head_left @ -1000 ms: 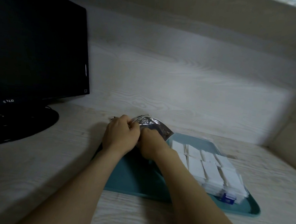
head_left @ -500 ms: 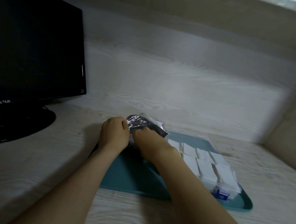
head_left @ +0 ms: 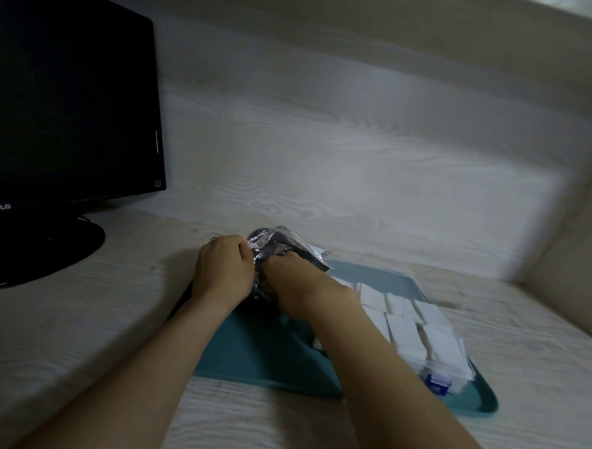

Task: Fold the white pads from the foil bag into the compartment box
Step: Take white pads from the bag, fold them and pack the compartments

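A crinkled silver foil bag [head_left: 273, 244] stands at the far left end of a teal tray [head_left: 263, 356]. My left hand [head_left: 224, 272] grips the bag's left edge with curled fingers. My right hand [head_left: 296, 286] reaches into the bag's mouth, its fingertips hidden inside. To the right on the tray sits the clear compartment box [head_left: 415, 337], with folded white pads filling its compartments and a blue latch at its near end.
A black monitor [head_left: 67, 109] on a round stand occupies the desk's left side. Pale wood-grain walls close the desk at the back and right. The tray lies near the desk's front edge.
My right hand has pushed deeper into the foil bag while my left hand keeps hold of its edge. The view has shifted slightly.
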Demonstrator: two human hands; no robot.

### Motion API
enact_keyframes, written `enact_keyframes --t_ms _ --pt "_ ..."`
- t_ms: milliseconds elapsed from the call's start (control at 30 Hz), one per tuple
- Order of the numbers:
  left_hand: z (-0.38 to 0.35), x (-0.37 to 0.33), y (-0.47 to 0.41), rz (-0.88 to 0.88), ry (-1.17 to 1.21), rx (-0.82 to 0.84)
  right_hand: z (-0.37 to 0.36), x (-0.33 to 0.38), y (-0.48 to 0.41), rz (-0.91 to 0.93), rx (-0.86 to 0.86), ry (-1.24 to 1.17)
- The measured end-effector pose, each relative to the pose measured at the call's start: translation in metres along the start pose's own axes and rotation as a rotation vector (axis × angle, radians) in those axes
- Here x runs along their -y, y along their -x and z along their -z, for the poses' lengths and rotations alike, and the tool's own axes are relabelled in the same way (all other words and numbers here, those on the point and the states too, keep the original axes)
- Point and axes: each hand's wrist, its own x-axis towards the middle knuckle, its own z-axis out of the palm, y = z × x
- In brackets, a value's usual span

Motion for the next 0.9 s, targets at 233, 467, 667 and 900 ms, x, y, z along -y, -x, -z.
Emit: enact_keyframes --t_ms 233,467,667,900 --pt "0.004 0.000 0.001 0.001 -0.008 0.004 -0.009 -0.005 -0.001 0.004 -0.179 -0.035" --pt "0.004 0.002 -0.001 -0.022 -0.016 -0.079 0.011 -0.017 0.010 0.015 -0.472 -0.326" --pt "0.001 0.001 -0.001 -0.027 -0.102 -0.112 0.028 -0.047 0.029 -0.088 -0.685 -0.513" --pt "0.011 -0.034 0.017 -0.455 0.172 -0.187 0.022 -0.063 0.047 -0.058 -0.647 -0.800"
